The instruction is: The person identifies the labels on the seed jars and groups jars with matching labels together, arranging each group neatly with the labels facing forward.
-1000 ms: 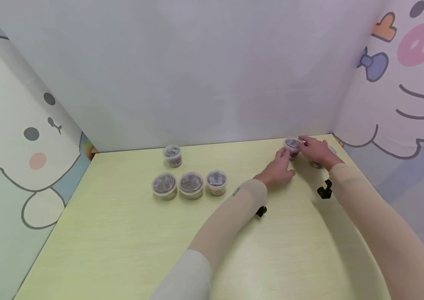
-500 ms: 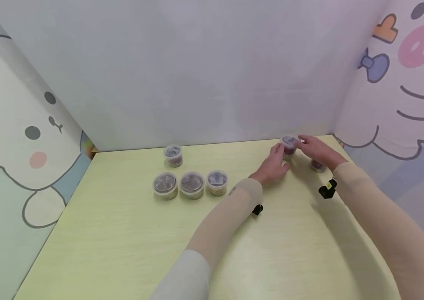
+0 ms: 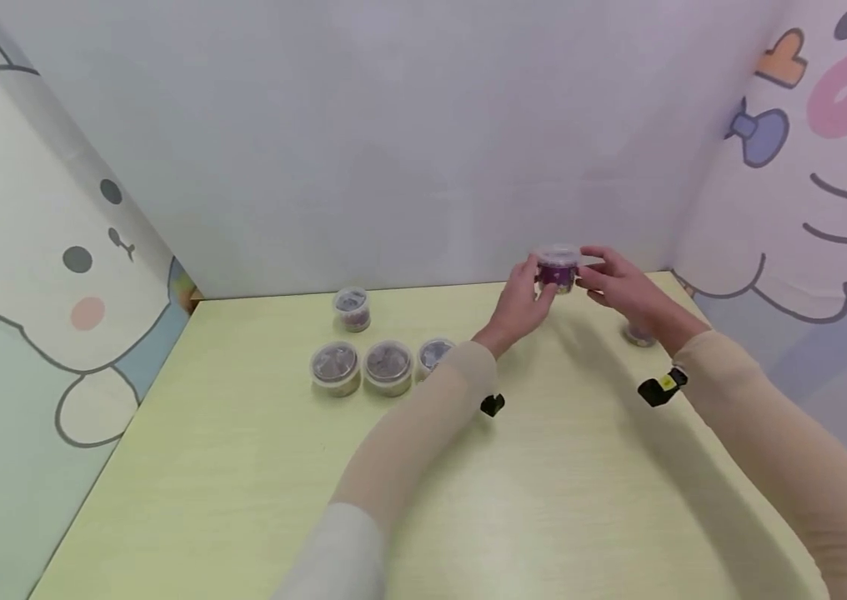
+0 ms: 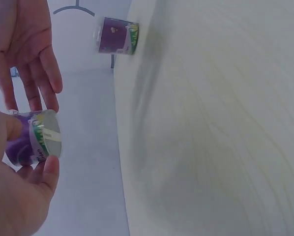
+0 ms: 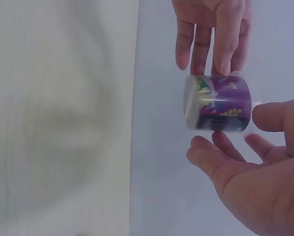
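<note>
Pinching a purple tub (image 3: 558, 272) with the left hand (image 3: 519, 307), aloft at far right over the worktop (image 3: 543, 500); spreading the right hand (image 3: 624, 292) at its side; could drop it through a slack pinch.

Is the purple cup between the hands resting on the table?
No, the left wrist view shows the purple cup held clear of the table, its base exposed.

Wide gap between rear-left tub (image 3: 352, 310) and left hand (image 3: 518, 308)

1 tub (image 3: 558, 271) between left grip (image 3: 519, 305) and right grip (image 3: 622, 287)
</note>
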`<state>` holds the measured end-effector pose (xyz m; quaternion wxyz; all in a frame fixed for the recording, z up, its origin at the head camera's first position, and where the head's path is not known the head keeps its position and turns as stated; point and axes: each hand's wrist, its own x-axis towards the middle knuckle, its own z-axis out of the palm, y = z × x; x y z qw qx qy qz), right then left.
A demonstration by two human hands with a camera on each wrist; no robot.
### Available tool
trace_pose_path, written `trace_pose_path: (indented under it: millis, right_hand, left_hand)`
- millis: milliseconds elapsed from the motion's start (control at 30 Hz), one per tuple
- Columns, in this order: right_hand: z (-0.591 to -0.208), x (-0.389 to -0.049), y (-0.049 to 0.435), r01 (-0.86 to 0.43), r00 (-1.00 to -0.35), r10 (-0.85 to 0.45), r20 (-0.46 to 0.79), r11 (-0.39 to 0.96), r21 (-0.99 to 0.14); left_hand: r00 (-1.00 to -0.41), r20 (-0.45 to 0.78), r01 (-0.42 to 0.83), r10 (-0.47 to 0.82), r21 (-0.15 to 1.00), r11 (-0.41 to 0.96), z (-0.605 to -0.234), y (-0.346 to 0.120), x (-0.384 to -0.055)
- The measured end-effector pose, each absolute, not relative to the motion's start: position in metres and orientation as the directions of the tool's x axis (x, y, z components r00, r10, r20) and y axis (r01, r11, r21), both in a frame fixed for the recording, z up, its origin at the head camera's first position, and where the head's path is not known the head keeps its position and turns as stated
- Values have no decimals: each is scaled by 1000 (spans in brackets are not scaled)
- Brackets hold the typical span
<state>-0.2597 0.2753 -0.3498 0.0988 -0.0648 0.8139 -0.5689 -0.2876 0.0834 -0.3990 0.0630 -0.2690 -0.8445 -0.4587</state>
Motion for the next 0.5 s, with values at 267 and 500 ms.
trace_pose_path:
  millis: [267,500]
  right_hand:
    - [-343,-246,240,-57,-969,-247,8,192,-980]
    - [-345,-233,213,-57,-933,-358,35,52,-997]
  left_hand:
    - [-867,347,453,358,848,276,-382,36,-274]
    - [-892,259,361,370,902,238,-371,-9,-248]
